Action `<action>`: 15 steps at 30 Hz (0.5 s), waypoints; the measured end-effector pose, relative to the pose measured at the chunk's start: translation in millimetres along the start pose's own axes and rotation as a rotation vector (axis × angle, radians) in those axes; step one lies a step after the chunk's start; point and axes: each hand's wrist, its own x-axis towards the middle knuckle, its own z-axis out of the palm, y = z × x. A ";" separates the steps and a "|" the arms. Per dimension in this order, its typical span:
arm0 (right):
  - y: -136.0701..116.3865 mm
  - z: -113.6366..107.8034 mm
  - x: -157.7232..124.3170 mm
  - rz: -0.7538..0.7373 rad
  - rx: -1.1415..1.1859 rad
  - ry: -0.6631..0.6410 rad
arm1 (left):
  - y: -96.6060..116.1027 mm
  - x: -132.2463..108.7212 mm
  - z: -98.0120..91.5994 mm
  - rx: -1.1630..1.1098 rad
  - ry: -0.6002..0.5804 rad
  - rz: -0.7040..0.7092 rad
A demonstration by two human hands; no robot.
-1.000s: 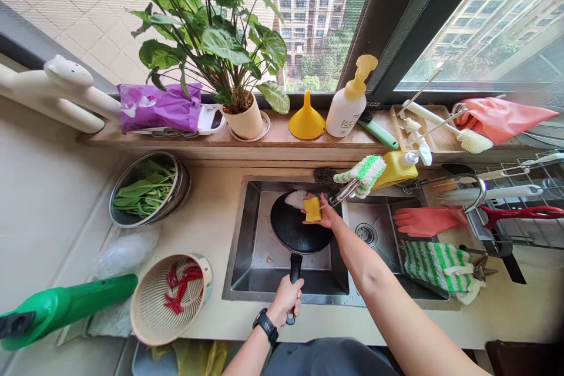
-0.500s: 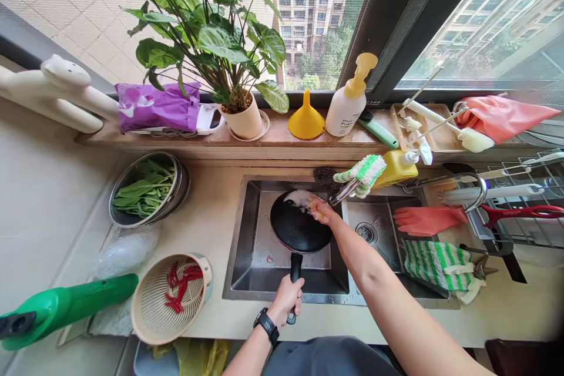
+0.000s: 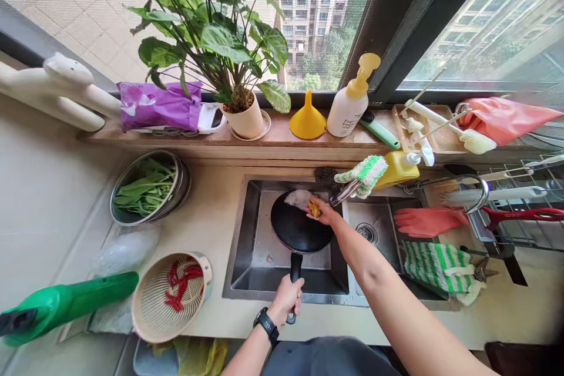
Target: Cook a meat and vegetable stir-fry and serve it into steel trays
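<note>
The left hand (image 3: 286, 295) grips the black handle of a black non-stick frying pan (image 3: 299, 230) in a closed fist; a black wristwatch (image 3: 266, 324) sits on that wrist. The frying pan lies within the left basin of a stainless steel double sink (image 3: 244, 247), handle pointing near (contact between its base and the basin floor cannot be confirmed from this view). The right hand (image 3: 323, 212) is narrowly closed on a yellow sponge (image 3: 314, 208), pressing it against the pan's inner surface at the far right. White foam (image 3: 298, 198) covers the pan's far section.

Just beyond the sink's far edge are a dark scouring pad (image 3: 326, 175) and a green-and-white scrubbing brush (image 3: 363, 175). Pink rubber gloves (image 3: 429, 222) and a green-striped cloth (image 3: 434, 267) lie to the right of the sink. A steel bowl of leafy greens (image 3: 150, 188) and a woven-pattern colander holding red chilies (image 3: 173, 296) stand on the counter to the left.

The far windowsill carries a potted plant (image 3: 238, 117), a yellow funnel (image 3: 307, 120) and a white pump bottle (image 3: 348, 111). A wire dish rack (image 3: 520, 229) occupies the right end of the counter.
</note>
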 end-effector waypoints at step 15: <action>-5.9 4.7 -20.0 0.016 0.019 -0.125 | -0.9 0.1 0.9 0.024 0.001 -0.010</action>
